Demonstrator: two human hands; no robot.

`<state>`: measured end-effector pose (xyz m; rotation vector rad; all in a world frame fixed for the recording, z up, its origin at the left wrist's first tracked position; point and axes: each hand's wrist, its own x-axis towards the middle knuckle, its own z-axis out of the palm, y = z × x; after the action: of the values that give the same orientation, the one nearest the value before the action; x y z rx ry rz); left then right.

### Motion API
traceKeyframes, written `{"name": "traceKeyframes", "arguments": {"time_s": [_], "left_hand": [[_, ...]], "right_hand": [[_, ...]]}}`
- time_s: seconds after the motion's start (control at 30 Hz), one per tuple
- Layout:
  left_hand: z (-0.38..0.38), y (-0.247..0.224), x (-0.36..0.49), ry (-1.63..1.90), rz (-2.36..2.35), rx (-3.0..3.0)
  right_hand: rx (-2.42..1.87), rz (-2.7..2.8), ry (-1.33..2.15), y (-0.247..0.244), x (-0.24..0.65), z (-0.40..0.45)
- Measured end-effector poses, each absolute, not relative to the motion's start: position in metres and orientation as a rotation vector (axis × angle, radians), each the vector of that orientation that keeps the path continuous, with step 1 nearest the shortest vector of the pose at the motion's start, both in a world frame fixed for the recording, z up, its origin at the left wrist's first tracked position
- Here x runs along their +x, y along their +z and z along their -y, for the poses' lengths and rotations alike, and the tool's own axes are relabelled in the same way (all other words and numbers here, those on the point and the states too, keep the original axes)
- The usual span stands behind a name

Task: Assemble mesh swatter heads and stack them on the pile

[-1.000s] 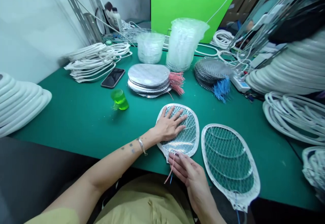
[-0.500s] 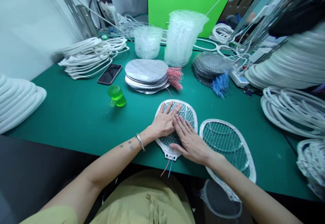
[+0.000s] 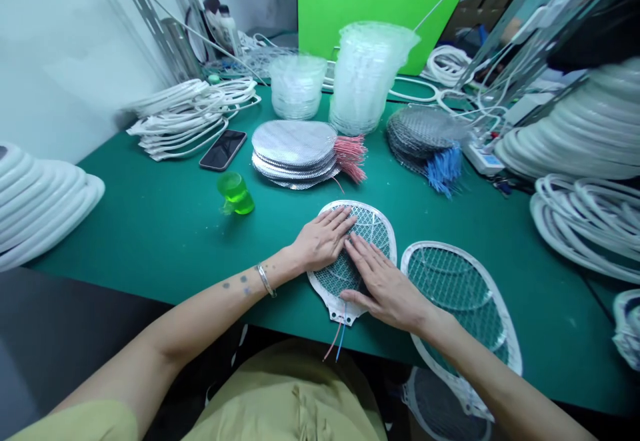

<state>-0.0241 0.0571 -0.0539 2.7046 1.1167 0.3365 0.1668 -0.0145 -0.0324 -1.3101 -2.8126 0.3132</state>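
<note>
Pressing: the left hand (image 3: 323, 240) and right hand (image 3: 386, 288) lie palm down on a white plastic oval frame with silver mesh (image 3: 373, 224).
Left hand: open, fingers extended close together, pointing towards the far right corner of the bench.
Right hand: open, fingers extended, thumb apart, fingertips at the left hand's thumb side.
White frame: flat by the front edge of the green-topped bench (image 3: 170, 234), its narrow tab nearest that edge.
Wires: a thin pink wire (image 3: 332, 343) and a thin blue wire (image 3: 341, 341) run from the tab over the front edge.
Second frame: a larger-looking white oval mesh frame (image 3: 450, 252) lies just right of the first, the right forearm crossing above it.
Below front edge: a white-rimmed oval with dark mesh (image 3: 443, 401).
Mid-bench: a stack of silver perforated oval sheets with pink wires (image 3: 294, 144); left of it, a translucent green cylinder (image 3: 236, 193) and a black-screened phone (image 3: 223, 150).
Towards right edge: a stack of dark grey mesh ovals with blue wires (image 3: 423, 131).
Towards far edge: two stacks of clear plastic pieces, one short (image 3: 297, 86), one tall (image 3: 367, 81).
</note>
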Motion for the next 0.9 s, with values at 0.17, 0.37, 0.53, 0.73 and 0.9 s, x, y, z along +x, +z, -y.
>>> {"name": "traceKeyframes", "arguments": {"time_s": [0.17, 0.37, 0.53, 0.73, 0.9], "left_hand": [[-0.065, -0.05, -0.026, 0.455, -1.054, 2.529], [-0.019, -0.009, -0.069, 0.709, -0.752, 2.356], [0.052, -0.015, -0.083, 0.431, -0.389, 2.752], [0.073, -0.035, -0.07, 0.842, -0.279, 2.796], [0.073, -0.033, -0.073, 0.91, -0.37, 2.668]], "right_hand": [[-1.234, 2.843, 0.304, -0.041, 0.164, 0.007], [-1.222, 2.916, 0.406, -0.051, 0.167, 0.002], [-1.209, 2.916, 0.459, -0.047, 0.167, 0.001], [-1.225, 2.936, 0.603, -0.035, 0.167, -0.001], [-1.158, 2.946, 0.694, -0.027, 0.168, -0.002]]}}
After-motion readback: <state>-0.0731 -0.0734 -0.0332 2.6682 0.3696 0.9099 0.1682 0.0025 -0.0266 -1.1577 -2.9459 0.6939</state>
